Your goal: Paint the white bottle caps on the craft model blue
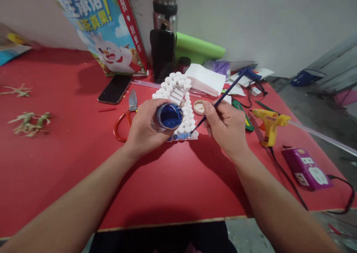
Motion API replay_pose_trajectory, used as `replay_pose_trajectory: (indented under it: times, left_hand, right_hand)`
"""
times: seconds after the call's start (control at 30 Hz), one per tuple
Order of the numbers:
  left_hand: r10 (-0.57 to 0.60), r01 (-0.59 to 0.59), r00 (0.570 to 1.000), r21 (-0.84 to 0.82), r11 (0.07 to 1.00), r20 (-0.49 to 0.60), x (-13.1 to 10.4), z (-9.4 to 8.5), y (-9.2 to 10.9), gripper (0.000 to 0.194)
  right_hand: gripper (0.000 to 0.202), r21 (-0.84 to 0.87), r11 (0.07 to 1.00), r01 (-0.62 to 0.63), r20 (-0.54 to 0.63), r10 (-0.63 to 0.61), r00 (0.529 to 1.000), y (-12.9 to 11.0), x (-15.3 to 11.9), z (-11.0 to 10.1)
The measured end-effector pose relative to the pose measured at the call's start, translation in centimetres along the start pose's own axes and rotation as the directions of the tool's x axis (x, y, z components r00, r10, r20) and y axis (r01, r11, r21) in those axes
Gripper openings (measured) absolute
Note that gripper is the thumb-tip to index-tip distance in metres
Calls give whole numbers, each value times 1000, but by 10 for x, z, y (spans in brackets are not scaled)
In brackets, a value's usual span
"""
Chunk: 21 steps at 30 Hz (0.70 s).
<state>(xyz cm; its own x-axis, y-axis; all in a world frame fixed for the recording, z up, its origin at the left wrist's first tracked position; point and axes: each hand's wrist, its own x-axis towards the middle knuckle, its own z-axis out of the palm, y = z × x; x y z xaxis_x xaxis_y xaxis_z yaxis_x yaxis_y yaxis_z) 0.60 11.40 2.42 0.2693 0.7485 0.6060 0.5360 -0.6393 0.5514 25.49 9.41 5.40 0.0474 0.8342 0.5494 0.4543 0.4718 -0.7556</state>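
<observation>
My left hand [145, 128] is wrapped round a small jar of dark blue paint [169, 116], its open mouth facing up. Between the fingers of my right hand [227, 126] is a thin blue paintbrush [223, 96], pointing down and left. Its tip meets the front edge of a model covered in white round pieces [187, 113], with white steps up its middle. Several pieces along that front edge are blue. The jar and my left hand hide part of the model's left side. A round lid [199, 107] lies between the model and my right hand.
Orange-handled scissors [122, 124] and a black phone [115, 89] lie left on the red table [69, 171]. Behind are a printed bag [111, 41], a steel bottle [165, 18] and white paper [206, 80]. At right are a yellow glue gun [269, 124] and a purple power socket [306, 169].
</observation>
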Motion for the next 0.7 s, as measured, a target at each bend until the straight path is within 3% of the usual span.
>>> replay_pose_trajectory:
  times: [0.7]
  left_hand:
    - [24,-24,1000,-20,999,-6,0,0,0,55]
  right_hand:
    - [55,17,1000,14,33,-15,999,1,-3,3]
